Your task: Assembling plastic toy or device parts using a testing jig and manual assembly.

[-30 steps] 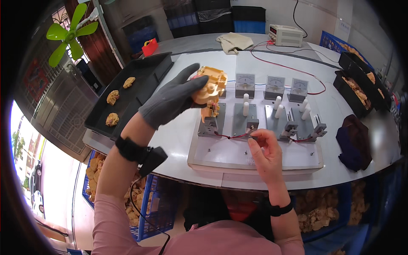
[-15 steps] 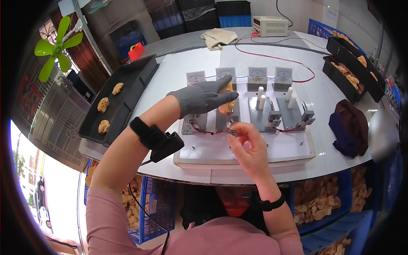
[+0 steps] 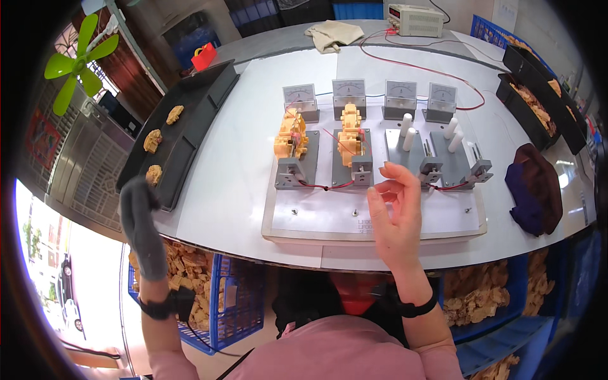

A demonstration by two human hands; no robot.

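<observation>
Grip loosely parted, apparently empty, the right hand (image 3: 400, 218) has two mounted yellow parts (image 3: 349, 138) at its ten and eleven o'clock, while the left hand (image 3: 140, 228), grip too blurred to tell, seems at a fetching step, calling for pinching the piece (image 3: 154, 173) near its twelve o'clock.

Short rows of dark printed characters are standing on the white rectangular board (image 3: 310, 220), near its front edge, and are running up to the bare right hand (image 3: 398, 215) (whether the hand is hiding more of them, I cannot tell). Four grey, square-faced analogue meters (image 3: 349, 90) are lining the board's back; each pale dial is bearing a curved printed scale, its figures being too fine to read. On the cream box-shaped power supply (image 3: 416, 22), front-panel markings are appearing too small to read. Nothing else is offering legible print.
</observation>
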